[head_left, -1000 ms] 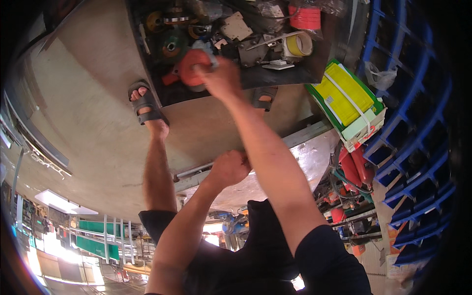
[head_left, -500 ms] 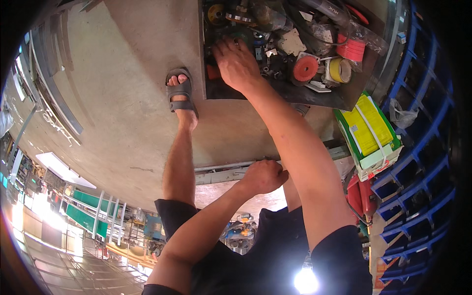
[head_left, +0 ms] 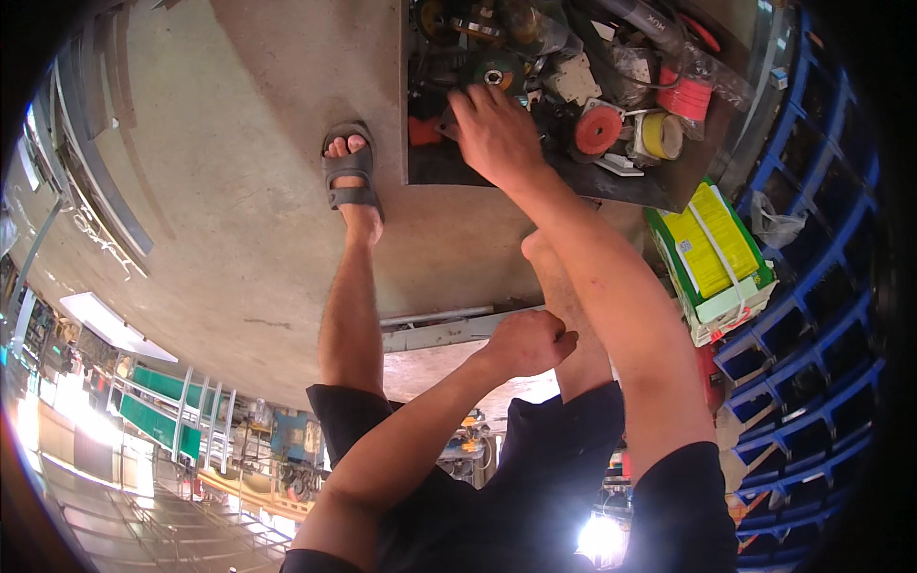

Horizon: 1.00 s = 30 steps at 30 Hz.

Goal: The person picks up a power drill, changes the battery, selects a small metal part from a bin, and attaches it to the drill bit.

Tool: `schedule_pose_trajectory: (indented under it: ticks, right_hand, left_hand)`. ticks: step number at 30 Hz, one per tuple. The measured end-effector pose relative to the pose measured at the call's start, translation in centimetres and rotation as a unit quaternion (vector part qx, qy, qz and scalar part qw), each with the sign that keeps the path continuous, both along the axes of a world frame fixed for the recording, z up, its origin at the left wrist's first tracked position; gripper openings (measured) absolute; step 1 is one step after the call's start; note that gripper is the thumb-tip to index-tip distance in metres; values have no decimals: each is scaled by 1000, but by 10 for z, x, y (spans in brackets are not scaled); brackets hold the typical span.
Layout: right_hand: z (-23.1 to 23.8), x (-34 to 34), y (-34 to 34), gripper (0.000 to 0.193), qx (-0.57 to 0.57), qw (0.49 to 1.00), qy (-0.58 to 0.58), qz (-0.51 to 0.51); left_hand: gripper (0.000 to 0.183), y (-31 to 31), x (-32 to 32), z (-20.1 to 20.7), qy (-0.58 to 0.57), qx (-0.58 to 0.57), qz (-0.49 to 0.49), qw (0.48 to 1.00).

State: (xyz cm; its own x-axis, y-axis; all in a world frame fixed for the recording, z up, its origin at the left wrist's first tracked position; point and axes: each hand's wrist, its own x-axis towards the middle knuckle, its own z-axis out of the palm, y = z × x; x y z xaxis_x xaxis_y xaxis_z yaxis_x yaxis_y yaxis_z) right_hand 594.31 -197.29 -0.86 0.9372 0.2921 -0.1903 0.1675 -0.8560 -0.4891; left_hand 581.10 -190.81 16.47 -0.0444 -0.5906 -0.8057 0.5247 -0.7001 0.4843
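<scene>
My right hand (head_left: 499, 134) is over the left part of a dark metal tray (head_left: 659, 191) full of mixed hardware. Its thumb and fingers pinch a small dark flat piece (head_left: 446, 124) whose kind does not show. Just beyond the fingertips lies a dark grinding disc (head_left: 492, 74) with a pale metal centre. A red piece (head_left: 423, 131) rests to the left of the hand. My left hand (head_left: 533, 344) is curled into a fist above my right knee area, and whatever it may hold is hidden.
The tray also holds a red round disc (head_left: 597, 130), a yellow tape roll (head_left: 661, 137), red rolls (head_left: 684, 95) in plastic and a white plate (head_left: 575, 80). A green and yellow box (head_left: 712, 248) stands at right, beside blue racks (head_left: 812, 315). My sandalled foot (head_left: 351, 167) is left of the tray.
My right hand has drawn back toward me and slightly right, with the dark flat piece now showing in its fingers. The grinding disc is uncovered. My left fist has shifted right and a little lower.
</scene>
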Motion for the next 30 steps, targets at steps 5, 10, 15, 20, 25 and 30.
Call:
schedule_pose_trajectory:
  ticks: [5, 10, 15, 20, 25, 30]
  right_hand:
    - [-34, 18, 47, 32, -35, 973, 208, -96]
    - [-58, 6, 27, 34, -20, 973, 217, -82]
    - [-4, 8, -8, 37, -42, 974, 222, 2]
    - [3, -31, -70, 18, -158, 958, 234, 52]
    - [26, -23, -103, 18, -264, 903, 339, 24]
    - [30, -12, -47, 24, -51, 988, 140, -26]
  left_hand:
    - [39, 5, -22, -8, -121, -2, 53, 991]
    - [40, 5, -14, -12, -96, -15, 21, 995]
    - [46, 13, 12, -6, 5, 20, 2, 1000]
    - [44, 9, 12, -6, 16, -8, -4, 1000]
    - [44, 12, 17, -4, 28, -12, 5, 1000]
    - [43, 8, 14, -3, 22, -12, -17, 1000]
